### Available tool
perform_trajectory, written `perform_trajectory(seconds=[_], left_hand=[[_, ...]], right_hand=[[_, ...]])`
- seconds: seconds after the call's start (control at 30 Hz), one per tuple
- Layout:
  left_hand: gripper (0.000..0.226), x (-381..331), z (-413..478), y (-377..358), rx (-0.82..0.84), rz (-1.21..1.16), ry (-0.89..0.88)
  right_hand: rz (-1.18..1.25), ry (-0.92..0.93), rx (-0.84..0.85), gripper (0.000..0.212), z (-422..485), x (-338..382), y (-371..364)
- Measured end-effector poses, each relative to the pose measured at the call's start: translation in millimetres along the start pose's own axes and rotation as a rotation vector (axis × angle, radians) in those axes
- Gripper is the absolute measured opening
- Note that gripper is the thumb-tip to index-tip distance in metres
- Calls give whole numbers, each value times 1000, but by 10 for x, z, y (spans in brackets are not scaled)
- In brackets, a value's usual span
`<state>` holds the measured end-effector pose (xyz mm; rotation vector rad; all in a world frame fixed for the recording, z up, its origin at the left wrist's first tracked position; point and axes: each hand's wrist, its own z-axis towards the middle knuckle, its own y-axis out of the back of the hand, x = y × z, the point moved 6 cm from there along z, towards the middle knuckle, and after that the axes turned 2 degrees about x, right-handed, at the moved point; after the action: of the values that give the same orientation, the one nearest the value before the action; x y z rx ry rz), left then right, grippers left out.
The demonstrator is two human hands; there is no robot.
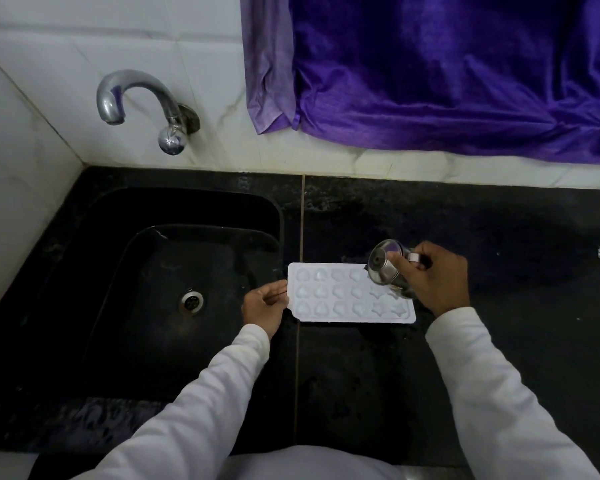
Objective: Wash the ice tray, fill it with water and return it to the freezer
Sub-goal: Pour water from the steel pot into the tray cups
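A white ice tray [340, 296] with heart and star moulds lies flat on the black counter, just right of the sink. My left hand [264, 306] pinches the tray's left edge. A small steel cup [387, 266] is tilted over the tray's right end, its mouth facing left and down, gripped by my right hand [433, 277]. No stream of water is clear to see. The cup hides the tray's far right corner.
A black sink [174, 289] with a round drain [191, 301] lies at the left. A chrome tap [142, 105] juts from the white tiled wall above it. A purple curtain [447, 71] hangs at the back right. The black counter [499, 244] looks wet.
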<state>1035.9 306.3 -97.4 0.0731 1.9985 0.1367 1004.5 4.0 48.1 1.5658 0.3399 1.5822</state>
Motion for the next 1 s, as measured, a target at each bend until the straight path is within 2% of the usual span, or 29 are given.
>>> perform_trajectory(seconds=[0.27, 0.57, 1.0], left_hand=[[38, 31, 9, 14, 2, 4, -8], [34, 20, -4, -1, 10, -12, -12], [31, 26, -12, -4, 11, -20, -1]], right_hand=[[-29, 67, 6, 41, 2, 31, -13], [-53, 105, 2, 42, 3, 60, 14], [-26, 68, -11, 38, 8, 15, 15]])
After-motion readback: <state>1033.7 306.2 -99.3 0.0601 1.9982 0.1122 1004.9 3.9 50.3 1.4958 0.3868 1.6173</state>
